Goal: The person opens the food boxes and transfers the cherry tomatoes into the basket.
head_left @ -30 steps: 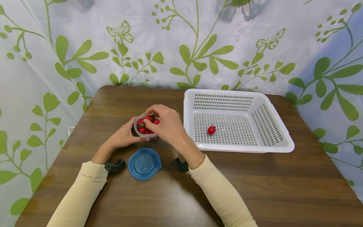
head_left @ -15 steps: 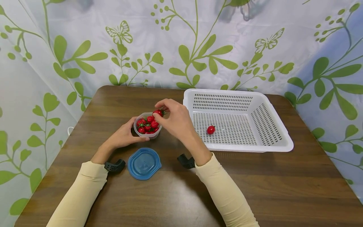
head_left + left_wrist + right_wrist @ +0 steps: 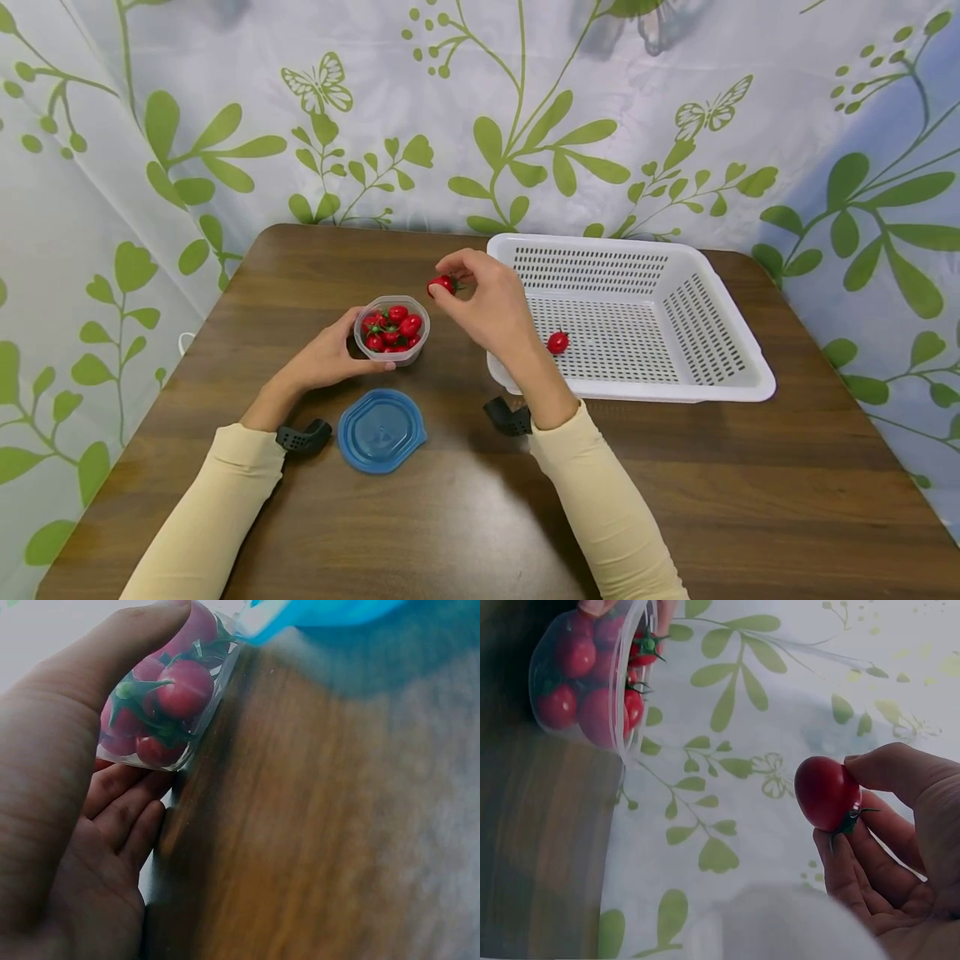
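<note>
"What is each hand doing?"

"The right hand [image 3: 491, 304] pinches one red tomato [image 3: 441, 286] between thumb and fingers, in the air between the clear tub [image 3: 405, 359] and the white basket [image 3: 637, 392]. The left hand [image 3: 326, 358] has its fingers curled round the side of the tub."

"How many of everything?"

"One tub, one basket, one blue lid [image 3: 381, 432], two black wrist mounts [image 3: 303, 437]. A single loose tomato [image 3: 557, 342] lies on the basket floor. The heaped tomatoes [image 3: 393, 329] inside the tub overlap too much for a sure count."

"Where do they sit?"

"The basket stands along the far edge, toward the far right corner. The tub is left of it; the lid lies flat, nearer the near edge than the tub."

"And the surface and room?"

"A brown wood-grain desk [image 3: 675, 492] with rounded far corners, and behind it a pale curtain [image 3: 390, 50] printed with green leaves and butterflies."
</note>
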Action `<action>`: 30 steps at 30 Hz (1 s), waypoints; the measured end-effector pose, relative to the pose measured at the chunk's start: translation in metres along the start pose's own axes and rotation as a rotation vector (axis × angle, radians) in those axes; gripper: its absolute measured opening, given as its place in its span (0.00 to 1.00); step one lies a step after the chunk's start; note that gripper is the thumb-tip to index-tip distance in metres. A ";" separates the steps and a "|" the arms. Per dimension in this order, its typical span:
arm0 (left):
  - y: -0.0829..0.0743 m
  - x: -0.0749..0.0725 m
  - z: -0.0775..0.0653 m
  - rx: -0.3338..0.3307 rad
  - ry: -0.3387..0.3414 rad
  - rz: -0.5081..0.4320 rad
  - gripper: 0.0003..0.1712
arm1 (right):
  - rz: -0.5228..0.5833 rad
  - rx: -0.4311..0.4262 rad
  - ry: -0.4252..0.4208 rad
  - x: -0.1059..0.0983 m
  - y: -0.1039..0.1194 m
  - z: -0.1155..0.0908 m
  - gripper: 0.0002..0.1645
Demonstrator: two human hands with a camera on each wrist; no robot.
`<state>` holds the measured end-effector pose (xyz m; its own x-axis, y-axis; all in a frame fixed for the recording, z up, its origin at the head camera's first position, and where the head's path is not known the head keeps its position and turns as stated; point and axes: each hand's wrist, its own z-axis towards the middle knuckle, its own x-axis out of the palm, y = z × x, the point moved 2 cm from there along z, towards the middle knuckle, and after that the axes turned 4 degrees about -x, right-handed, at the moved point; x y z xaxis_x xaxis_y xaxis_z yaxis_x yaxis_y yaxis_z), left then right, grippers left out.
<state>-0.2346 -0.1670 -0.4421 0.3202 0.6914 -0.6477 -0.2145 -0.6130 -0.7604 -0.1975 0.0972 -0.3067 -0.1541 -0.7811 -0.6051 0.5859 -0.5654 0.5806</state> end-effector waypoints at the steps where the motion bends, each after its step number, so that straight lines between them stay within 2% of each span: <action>1: 0.000 0.000 0.000 -0.002 0.000 0.002 0.57 | 0.002 0.002 -0.003 -0.002 -0.001 0.000 0.12; 18: -0.001 0.000 -0.003 0.000 0.005 0.004 0.58 | 0.010 0.058 -0.052 -0.023 -0.015 0.000 0.12; 30: -0.001 0.001 -0.001 -0.001 0.014 0.001 0.59 | 0.021 0.130 -0.070 -0.041 -0.026 -0.001 0.12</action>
<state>-0.2332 -0.1662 -0.4413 0.3326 0.6852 -0.6480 -0.2138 -0.6145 -0.7594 -0.2059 0.1444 -0.2972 -0.2005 -0.8074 -0.5549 0.4821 -0.5744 0.6615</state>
